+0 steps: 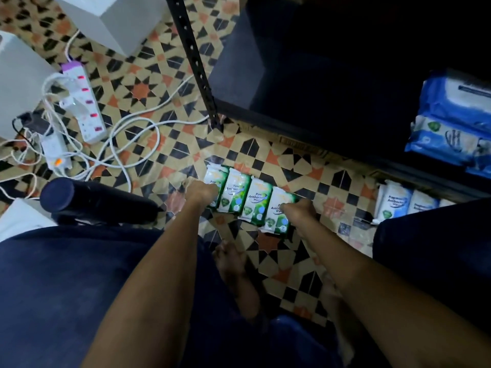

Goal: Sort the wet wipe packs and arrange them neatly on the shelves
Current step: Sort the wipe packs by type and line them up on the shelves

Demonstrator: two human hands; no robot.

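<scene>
On patterned floor, four green "Pine Antibacterial Wipes" packs (249,200), left hand (200,192) and right hand (299,211) gripping row's ends.

Green-and-white wipe packs (249,201) lie on star-patterned tan, black and orange floor tiles (148,83); shelved packs (451,115) blue.

The green wipe packs (249,203) under my hands are glossy plastic film. The blue packs (451,118) show the same shiny wrap. The shelf upright (198,67) is matt black perforated metal. The floor (148,83) is smooth patterned tile with slight sheen.
</scene>
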